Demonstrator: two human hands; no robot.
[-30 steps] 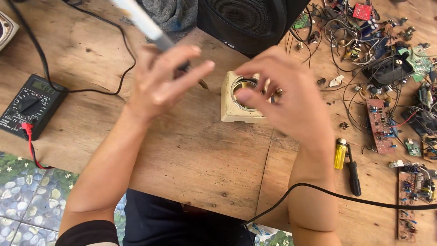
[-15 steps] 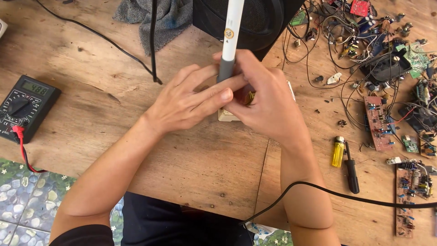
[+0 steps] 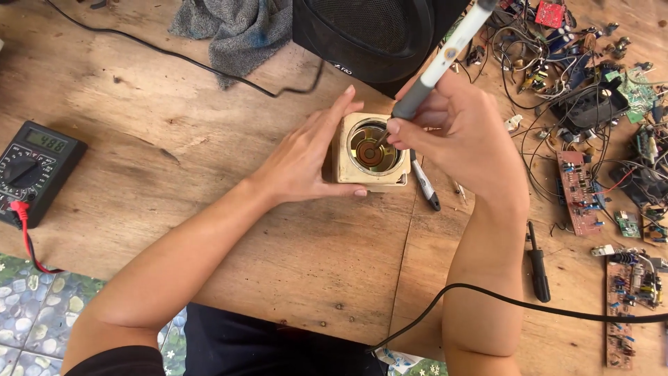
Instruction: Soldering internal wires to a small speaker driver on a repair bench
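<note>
A small square cream-coloured speaker unit (image 3: 372, 150) with a round brass-toned centre lies on the wooden table (image 3: 174, 174). My left hand (image 3: 309, 160) rests flat against its left side, fingers along its near and far edges. My right hand (image 3: 459, 136) grips a soldering iron (image 3: 438, 63) with a white and grey handle like a pen. Its tip points down into the speaker's round centre. A black cable (image 3: 487, 303) runs across the near right of the table under my right forearm.
A large black speaker (image 3: 369, 35) stands just behind the small unit, beside a grey rag (image 3: 233, 31). A multimeter (image 3: 31, 170) with a red lead sits at far left. Circuit boards (image 3: 577, 191), tangled wires, a black screwdriver (image 3: 537, 264) and a pen (image 3: 423, 184) crowd the right.
My hands have come apart, uncovering the small speaker unit. The soldering iron has passed from my left hand to my right, and its tip now points into the unit's centre.
</note>
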